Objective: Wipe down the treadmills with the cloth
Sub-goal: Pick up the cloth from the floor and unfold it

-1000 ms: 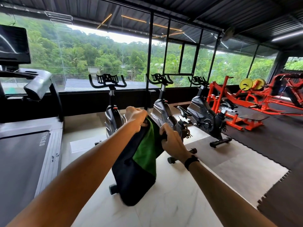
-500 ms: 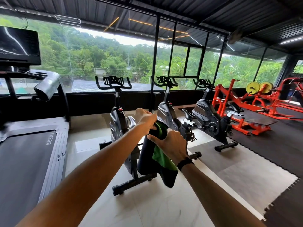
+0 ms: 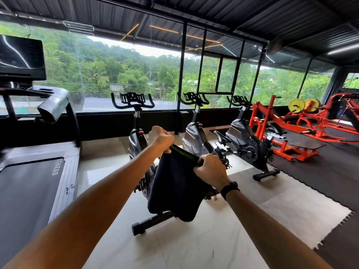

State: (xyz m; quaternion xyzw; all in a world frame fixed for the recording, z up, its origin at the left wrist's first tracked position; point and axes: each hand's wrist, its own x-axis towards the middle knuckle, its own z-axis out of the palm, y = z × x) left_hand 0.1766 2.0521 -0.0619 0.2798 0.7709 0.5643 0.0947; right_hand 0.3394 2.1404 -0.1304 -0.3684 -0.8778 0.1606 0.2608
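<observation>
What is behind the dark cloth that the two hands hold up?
Behind the cloth stands the nearest exercise bike. Its handlebars and floor bar show; its seat and middle frame are covered.

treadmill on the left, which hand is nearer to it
Left. The left hand grips the cloth on the side toward the treadmill; the right hand is farther away.

Single head-worn wide view, looking forward and slightly down along both outstretched arms, hands close in centre frame, treadmill (image 3: 29, 181) near at left edge, exercise bikes (image 3: 196, 136) and window wall farther ahead.
</observation>
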